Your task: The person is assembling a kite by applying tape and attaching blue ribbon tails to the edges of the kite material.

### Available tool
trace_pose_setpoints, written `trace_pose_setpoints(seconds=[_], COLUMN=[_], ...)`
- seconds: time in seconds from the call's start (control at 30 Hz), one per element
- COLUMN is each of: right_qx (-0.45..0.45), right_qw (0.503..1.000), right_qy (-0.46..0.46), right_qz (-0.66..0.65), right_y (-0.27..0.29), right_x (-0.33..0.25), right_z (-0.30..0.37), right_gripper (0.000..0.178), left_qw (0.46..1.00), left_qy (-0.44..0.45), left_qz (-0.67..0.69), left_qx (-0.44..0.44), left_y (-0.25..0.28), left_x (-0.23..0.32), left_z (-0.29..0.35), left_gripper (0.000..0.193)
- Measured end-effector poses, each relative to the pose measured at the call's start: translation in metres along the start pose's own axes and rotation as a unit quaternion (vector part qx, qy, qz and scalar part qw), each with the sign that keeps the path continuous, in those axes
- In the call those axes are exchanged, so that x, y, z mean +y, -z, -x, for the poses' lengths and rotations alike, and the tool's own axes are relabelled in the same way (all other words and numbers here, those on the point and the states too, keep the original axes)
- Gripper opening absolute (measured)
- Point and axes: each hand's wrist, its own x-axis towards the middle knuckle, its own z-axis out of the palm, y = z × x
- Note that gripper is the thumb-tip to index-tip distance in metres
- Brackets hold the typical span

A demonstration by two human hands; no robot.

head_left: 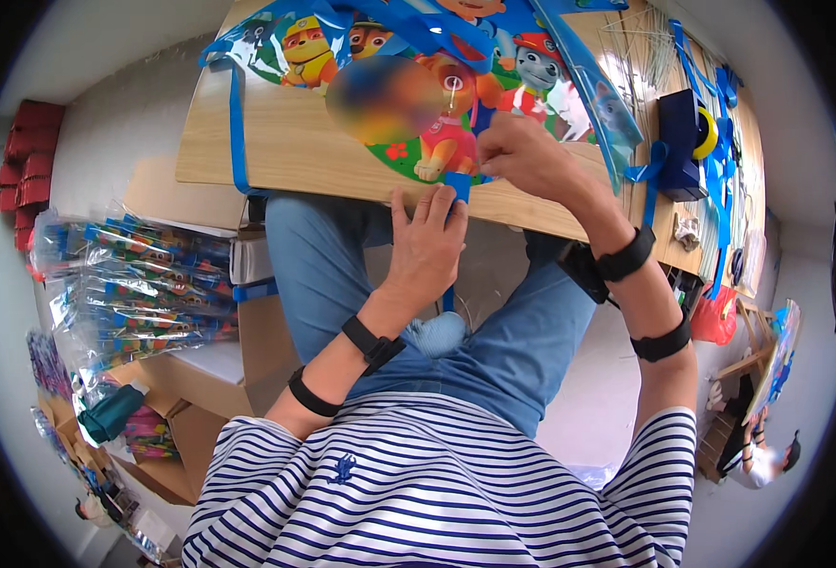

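A glossy plastic sheet printed with cartoon puppies (pixel 446 133) lies on the wooden table in front of me. A blue ribbon (pixel 457 186) comes off its near edge and hangs over the table's front edge between my knees. My left hand (pixel 427 232) rests at that edge with its fingers stretched out, the fingertips touching the ribbon. Over the right part of the sheet, my right hand (pixel 527 156) is closed, fingers curled in. What it pinches, if anything, is hidden. More blue ribbon (pixel 238 133) hangs from the sheet's left corner.
To the right on the table stand a dark blue tape holder (pixel 680 142) with a yellow tape roll (pixel 706 133), and thin white rods (pixel 631 47). At my left, wrapped printed packs (pixel 143 284) are piled by cardboard boxes (pixel 195 440). A red bag (pixel 714 317) sits lower right.
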Motion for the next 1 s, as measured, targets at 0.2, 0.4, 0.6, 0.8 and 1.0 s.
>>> trace_pose_setpoints(seconds=[0.2,0.4,0.6,0.8,1.0], right_qx=[-0.106,-0.124,-0.118,-0.139,-0.125], right_qw=[0.981,0.974,0.976,0.970,0.971], right_qy=[0.015,0.023,0.028,0.003,0.008], right_qz=[0.163,0.187,0.183,0.197,0.203], right_y=[-0.019,-0.027,-0.031,-0.034,-0.037], right_x=[-0.017,-0.009,-0.004,-0.004,-0.002], right_z=[-0.032,-0.043,-0.042,-0.044,-0.043], right_gripper=[0.006,0.005,0.006,0.008,0.010], left_qw=[1.000,1.000,1.000,1.000,1.000], left_qy=[0.006,0.002,0.005,0.003,-0.003], left_qz=[-0.012,-0.012,-0.006,-0.006,-0.010], left_qx=[-0.002,0.001,0.010,0.018,0.020], left_y=[-0.006,-0.007,-0.008,-0.010,-0.012], left_x=[-0.002,-0.003,-0.003,-0.004,-0.004], left_z=[0.001,0.001,0.000,0.000,0.001], left_gripper=[0.055,0.054,0.052,0.050,0.049])
